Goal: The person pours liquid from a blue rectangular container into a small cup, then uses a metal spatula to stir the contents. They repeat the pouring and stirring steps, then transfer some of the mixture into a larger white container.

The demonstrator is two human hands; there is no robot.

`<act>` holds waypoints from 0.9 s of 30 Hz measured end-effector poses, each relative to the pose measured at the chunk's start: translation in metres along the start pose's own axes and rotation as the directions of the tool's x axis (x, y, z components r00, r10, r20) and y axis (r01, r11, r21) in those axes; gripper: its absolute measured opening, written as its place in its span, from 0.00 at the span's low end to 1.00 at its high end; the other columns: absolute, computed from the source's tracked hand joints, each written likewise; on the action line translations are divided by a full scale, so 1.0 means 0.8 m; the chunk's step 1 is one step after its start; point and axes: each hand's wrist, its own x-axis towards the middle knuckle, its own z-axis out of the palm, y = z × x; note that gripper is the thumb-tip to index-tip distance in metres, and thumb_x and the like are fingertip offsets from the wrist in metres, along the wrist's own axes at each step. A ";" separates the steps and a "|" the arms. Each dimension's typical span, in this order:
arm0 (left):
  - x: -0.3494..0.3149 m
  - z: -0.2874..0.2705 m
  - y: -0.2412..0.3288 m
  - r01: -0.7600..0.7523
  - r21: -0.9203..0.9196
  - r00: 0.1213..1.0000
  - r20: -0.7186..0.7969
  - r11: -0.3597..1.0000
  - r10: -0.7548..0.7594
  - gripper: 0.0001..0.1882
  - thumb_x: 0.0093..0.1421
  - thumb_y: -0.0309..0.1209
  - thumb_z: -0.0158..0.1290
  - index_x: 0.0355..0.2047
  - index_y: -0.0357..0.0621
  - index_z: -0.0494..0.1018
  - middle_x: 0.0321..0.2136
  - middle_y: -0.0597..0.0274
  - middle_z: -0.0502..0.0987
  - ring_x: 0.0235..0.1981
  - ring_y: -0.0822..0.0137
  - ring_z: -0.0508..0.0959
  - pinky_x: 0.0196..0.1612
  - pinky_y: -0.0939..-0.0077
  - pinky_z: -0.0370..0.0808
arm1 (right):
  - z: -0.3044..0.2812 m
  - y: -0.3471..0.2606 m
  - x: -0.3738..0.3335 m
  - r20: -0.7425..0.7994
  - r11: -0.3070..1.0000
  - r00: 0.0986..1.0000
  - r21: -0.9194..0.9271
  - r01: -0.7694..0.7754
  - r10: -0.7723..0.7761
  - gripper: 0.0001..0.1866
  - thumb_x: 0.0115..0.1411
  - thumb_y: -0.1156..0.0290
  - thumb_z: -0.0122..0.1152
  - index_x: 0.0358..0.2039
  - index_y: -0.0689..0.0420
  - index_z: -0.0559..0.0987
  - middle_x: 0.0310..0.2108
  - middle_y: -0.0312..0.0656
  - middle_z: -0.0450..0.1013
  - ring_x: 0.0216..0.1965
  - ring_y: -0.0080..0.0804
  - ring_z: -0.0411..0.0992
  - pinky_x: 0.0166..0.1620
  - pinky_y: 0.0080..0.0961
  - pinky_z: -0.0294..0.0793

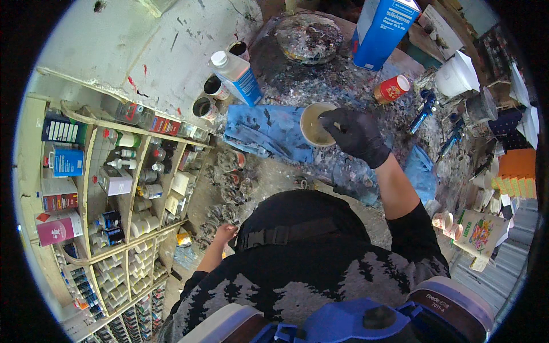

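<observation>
My right hand (357, 140), in a black glove, is over a pale round cup (305, 127) on the messy workbench. Its fingers are bent together inside the rim; a small light tip shows between them, but I cannot make out what it belongs to. A thin layer of pale liquid seems to lie in the cup. Left of the cup, and touching it, is a crumpled blue cloth (260, 128) with dark stains. My left hand (226, 232) is bare and low beside my body, away from the bench. Its fingers are too small and partly hidden to read.
A clear bottle with a blue label (237, 79) stands behind the cloth. A blue can (382, 34), a red tin (392, 90) and a blue spray gun (423, 112) are farther right. Shelves (114, 194) of cans and bottles line the left.
</observation>
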 end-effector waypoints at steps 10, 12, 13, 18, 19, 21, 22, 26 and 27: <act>0.039 0.017 -0.121 -0.018 -0.188 0.996 0.078 0.982 0.033 0.17 0.65 0.40 0.66 0.43 0.37 0.83 0.33 0.59 0.86 0.35 0.66 0.86 0.40 0.67 0.81 | -0.004 0.026 0.023 -0.015 0.923 0.996 -0.378 0.074 -0.086 0.09 0.65 0.66 0.68 0.45 0.50 0.86 0.41 0.43 0.85 0.36 0.43 0.84 0.37 0.36 0.83; 0.051 0.007 -0.129 0.095 -0.416 0.989 0.145 0.904 -0.037 0.17 0.65 0.39 0.65 0.43 0.36 0.82 0.34 0.59 0.86 0.36 0.66 0.86 0.39 0.67 0.81 | -0.011 0.031 0.014 -0.039 0.967 0.994 -0.238 0.090 -0.102 0.09 0.65 0.67 0.68 0.45 0.51 0.86 0.41 0.44 0.85 0.36 0.44 0.84 0.37 0.36 0.83; 0.053 0.004 -0.129 0.145 -0.479 0.983 0.169 0.866 -0.071 0.17 0.66 0.39 0.65 0.42 0.35 0.82 0.34 0.59 0.86 0.36 0.66 0.86 0.39 0.67 0.81 | -0.012 0.030 0.010 -0.047 0.982 0.993 -0.164 0.099 -0.108 0.09 0.65 0.67 0.68 0.46 0.51 0.86 0.41 0.44 0.85 0.36 0.45 0.84 0.37 0.36 0.83; 0.044 0.005 -0.109 0.122 -0.404 0.987 0.143 0.907 -0.070 0.18 0.65 0.42 0.67 0.42 0.37 0.82 0.36 0.58 0.86 0.37 0.64 0.86 0.41 0.66 0.80 | 0.014 0.006 -0.003 -0.061 0.998 0.997 0.022 0.055 -0.054 0.10 0.63 0.70 0.70 0.45 0.53 0.86 0.41 0.46 0.85 0.36 0.45 0.84 0.38 0.37 0.84; 0.041 0.005 -0.104 0.042 -0.265 0.995 0.101 0.963 -0.016 0.18 0.65 0.43 0.67 0.41 0.38 0.82 0.36 0.58 0.86 0.37 0.64 0.86 0.42 0.67 0.80 | 0.020 0.002 -0.001 -0.066 0.998 0.996 0.021 0.062 -0.060 0.10 0.63 0.71 0.70 0.45 0.53 0.86 0.41 0.46 0.85 0.36 0.45 0.84 0.38 0.37 0.84; 0.040 0.005 -0.091 0.039 -0.402 0.992 0.123 0.915 0.011 0.19 0.64 0.44 0.67 0.41 0.39 0.82 0.35 0.58 0.86 0.37 0.64 0.86 0.41 0.67 0.80 | 0.021 0.003 0.007 -0.093 0.984 0.987 -0.130 0.120 -0.133 0.11 0.63 0.69 0.70 0.46 0.50 0.87 0.41 0.44 0.85 0.37 0.44 0.84 0.38 0.37 0.84; 0.040 0.004 -0.084 0.014 -0.340 0.994 0.109 0.940 0.024 0.19 0.64 0.44 0.67 0.41 0.39 0.82 0.34 0.58 0.86 0.37 0.64 0.86 0.41 0.67 0.80 | 0.020 0.006 0.012 -0.097 0.973 0.986 -0.202 0.115 -0.136 0.11 0.63 0.69 0.70 0.47 0.50 0.86 0.41 0.44 0.85 0.37 0.44 0.85 0.38 0.37 0.84; 0.035 0.003 -0.050 -0.016 0.155 1.000 -0.022 0.988 0.020 0.19 0.64 0.45 0.67 0.41 0.39 0.82 0.32 0.59 0.87 0.38 0.66 0.86 0.41 0.68 0.80 | 0.003 0.024 0.025 -0.073 0.943 0.989 -0.318 0.097 -0.126 0.11 0.63 0.67 0.70 0.46 0.49 0.86 0.40 0.43 0.85 0.36 0.44 0.85 0.38 0.37 0.84; 0.029 0.004 -0.040 0.031 0.008 0.999 -0.029 0.999 -0.031 0.19 0.64 0.44 0.67 0.40 0.39 0.82 0.32 0.59 0.87 0.38 0.67 0.87 0.42 0.69 0.80 | -0.003 0.025 0.022 -0.075 0.962 0.992 -0.261 0.078 -0.101 0.11 0.63 0.67 0.69 0.46 0.49 0.87 0.40 0.44 0.85 0.37 0.45 0.85 0.39 0.39 0.84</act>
